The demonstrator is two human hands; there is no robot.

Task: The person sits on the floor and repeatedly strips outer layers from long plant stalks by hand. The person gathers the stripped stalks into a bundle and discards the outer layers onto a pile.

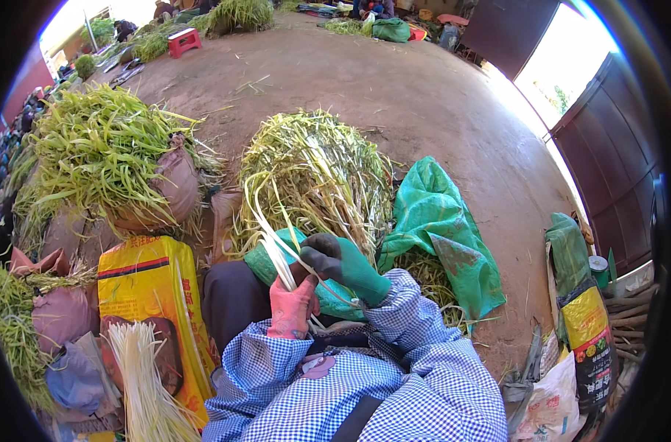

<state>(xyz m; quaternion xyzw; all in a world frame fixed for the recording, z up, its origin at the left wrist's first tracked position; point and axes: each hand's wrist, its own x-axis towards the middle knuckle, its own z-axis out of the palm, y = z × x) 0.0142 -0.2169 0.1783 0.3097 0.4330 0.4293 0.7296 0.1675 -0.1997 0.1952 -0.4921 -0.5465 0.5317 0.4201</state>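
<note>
My left hand (294, 309), in a pink glove, is closed around a small bunch of pale stalks (275, 259) with long yellow-green leaves arching forward. Beside it my right hand (346, 265), in a green glove with dark fingertips, pinches a strand at the bunch; its fingertips are bent. Just ahead of both hands lies a big heap of yellow-green leafy stalks (313, 171). A green woven sack (440, 204) spreads to the right of the heap. At my lower left, a bundle of trimmed white stalks (144, 375) lies on a yellow printed sack (136, 276).
Another leafy pile (103, 149) rests on a cloth bundle (176, 177) at the left. Farther off are a red plastic stool (184, 42), more piles and seated people. Printed sacks (587, 320) and cut branches (634, 317) lie at right, near a metal gate (606, 149).
</note>
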